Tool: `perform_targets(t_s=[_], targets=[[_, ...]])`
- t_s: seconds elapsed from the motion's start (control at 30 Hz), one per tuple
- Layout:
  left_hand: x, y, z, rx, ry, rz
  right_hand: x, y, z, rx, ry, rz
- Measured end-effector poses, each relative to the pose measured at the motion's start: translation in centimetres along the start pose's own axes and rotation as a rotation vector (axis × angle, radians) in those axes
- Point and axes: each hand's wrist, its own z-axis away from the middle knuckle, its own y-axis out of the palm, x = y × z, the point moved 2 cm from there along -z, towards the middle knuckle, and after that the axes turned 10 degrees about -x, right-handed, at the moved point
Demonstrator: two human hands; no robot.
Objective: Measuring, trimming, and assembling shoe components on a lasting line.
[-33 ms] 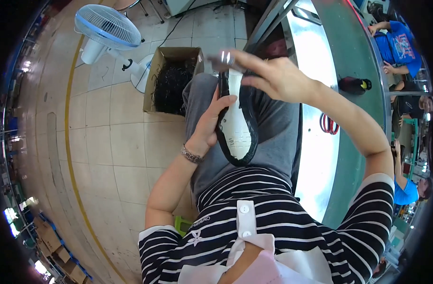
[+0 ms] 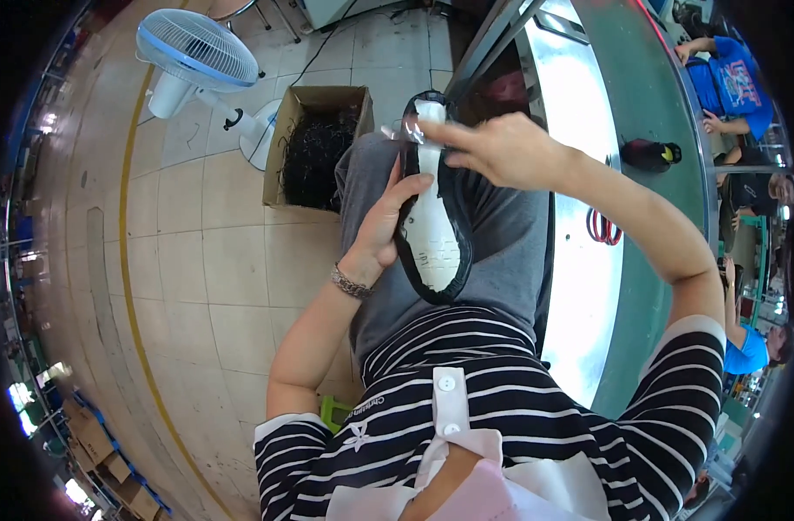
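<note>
So the person is sitting with a black shoe (image 2: 435, 217) bottom-up over their lap, white insole board facing the camera. The left hand (image 2: 386, 227) is wrapped around the shoe's side, fingers (image 2: 411, 184) curled onto the white board about midway, thumb side hidden behind the upper. The right hand (image 2: 501, 149) is up at the far end of the shoe, fingertips pinched on a small shiny tool (image 2: 407, 130), can't tell what kind, pressed right against the black rim there. Judging by that, the work looks to be in progress at that far end only; whether the rim nearer the body is done or left, can't tell. Beyond the fingers sits a cardboard box (image 2: 314, 143) full of dark scraps, a floor fan (image 2: 197, 54) further out, and right of the right hand a green conveyor belt (image 2: 653, 95) with another dark shoe (image 2: 649, 154) on it
</note>
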Motion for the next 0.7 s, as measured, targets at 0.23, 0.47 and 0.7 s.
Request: perform_targets(t_s=[0.23,0.47,0.7], targets=[[-0.8,0.1,0.8,0.039,-0.032,-0.092,1.9,-1.5,0.8,-0.189,-0.082,-0.048],[-0.7,-0.3,1.1,0.023,-0.074,-0.066,3.4,-2.6,1.6,-0.019,-0.029,-0.02],[2.4,-1.7,1.5,0.102,0.009,-0.141,3.9,-2.3,2.8,0.18,0.127,0.103]])
